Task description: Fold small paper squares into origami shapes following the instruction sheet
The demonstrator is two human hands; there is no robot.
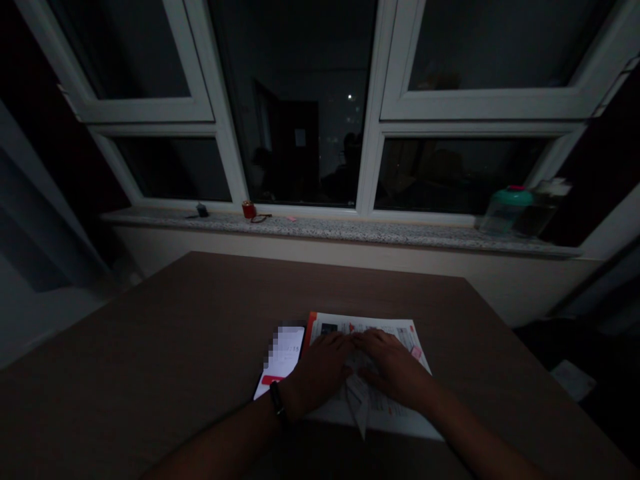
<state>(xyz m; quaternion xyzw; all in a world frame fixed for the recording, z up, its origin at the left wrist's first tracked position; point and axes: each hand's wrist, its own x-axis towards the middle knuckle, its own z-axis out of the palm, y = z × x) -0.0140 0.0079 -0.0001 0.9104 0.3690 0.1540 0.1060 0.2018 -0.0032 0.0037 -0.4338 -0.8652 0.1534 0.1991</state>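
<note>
A piece of folded paper (357,407), narrowing to a point toward me, lies on top of a printed booklet (405,421) with an orange left edge. My left hand (323,370) curls over the paper from the left, and a dark band circles its wrist. From the right, my right hand (393,367) bends over the same paper, thumb apart from the fingers. Both hands' fingertips meet near the paper's far end and hide much of it. Left of the booklet lies a lit phone (283,360), partly behind my left wrist.
The brown table (225,300) runs up to a wall below a speckled windowsill (340,230). On the sill stand a small red jar (249,209), a small dark bottle (201,210) and a large teal-topped container (507,210). A small pink piece (416,352) lies on the booklet. The room is dim.
</note>
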